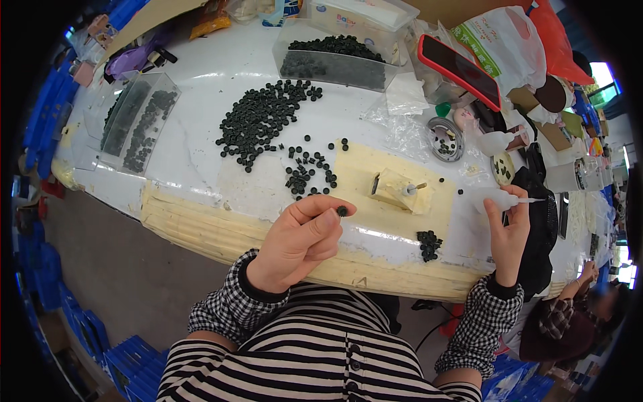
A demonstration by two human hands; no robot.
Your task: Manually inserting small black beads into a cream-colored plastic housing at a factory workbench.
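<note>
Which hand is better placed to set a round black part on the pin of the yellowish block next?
Probably the left hand: it pinches a round black part, to the left of the pin on the yellowish block. The right hand holds a white squeeze bottle whose nozzle points away from the pin.

From where I stand, two printed items are noted on the bench [191, 117]. Item one: a clear plastic box [362, 30], across from the left fingers [325, 224], carries a short word in Latin letters and a small blue emblem. Item two: a white plastic bag [519, 50], beyond the right fingers [495, 218], bears Chinese characters on a green panel, cursive lettering above.
</note>
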